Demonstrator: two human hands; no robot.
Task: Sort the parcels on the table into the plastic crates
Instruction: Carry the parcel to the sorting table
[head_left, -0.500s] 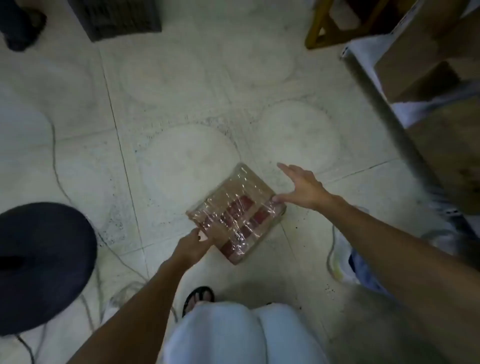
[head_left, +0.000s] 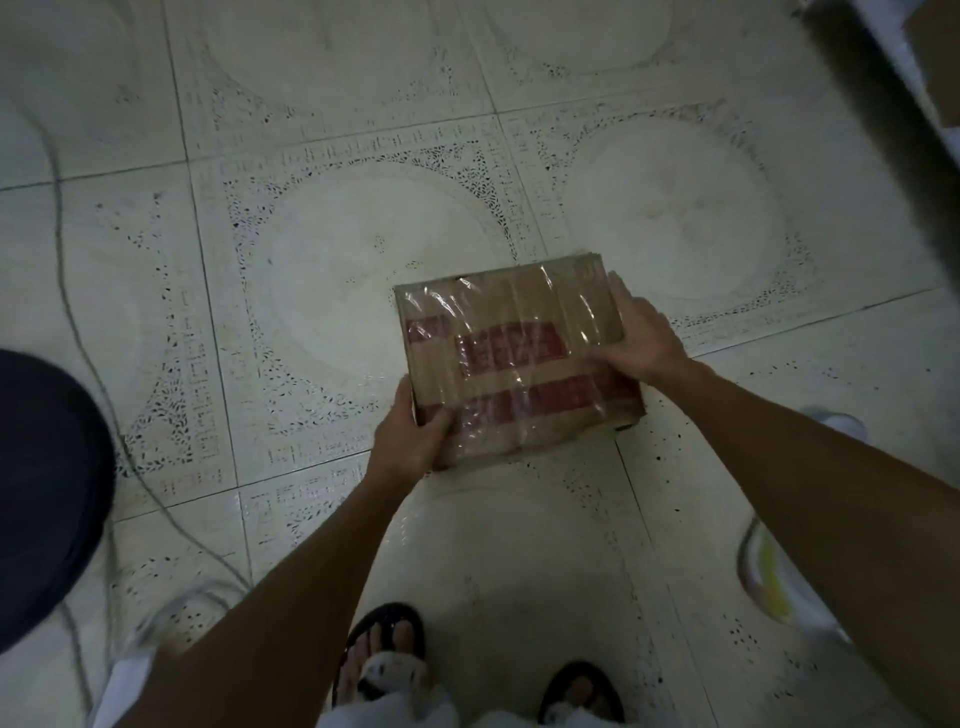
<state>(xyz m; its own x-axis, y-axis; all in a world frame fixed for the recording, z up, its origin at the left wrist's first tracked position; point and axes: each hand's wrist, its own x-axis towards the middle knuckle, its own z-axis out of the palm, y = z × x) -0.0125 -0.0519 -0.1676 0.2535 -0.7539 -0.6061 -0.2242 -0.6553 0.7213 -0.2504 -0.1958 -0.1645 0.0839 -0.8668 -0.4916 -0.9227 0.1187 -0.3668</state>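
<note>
Left to right: a dark round object (head_left: 41, 493) and a loose cable (head_left: 65, 270) lie on the tiled floor (head_left: 311, 249). The left grip (head_left: 410, 441) clasps the near-left corner of the parcel (head_left: 498, 322), thumb on top, fingers curled beneath. The parcel sits between both grips, apparently lifted clear of the floor. The right grip (head_left: 644, 338) holds its right edge, thumb across the top, fingers along the side. Risk: the glossy film may slide under such shallow holds, tipping the parcel. Appearance: flat brown carton, crinkled clear wrap, red bands, lettering blurred. No crate shows.
</note>
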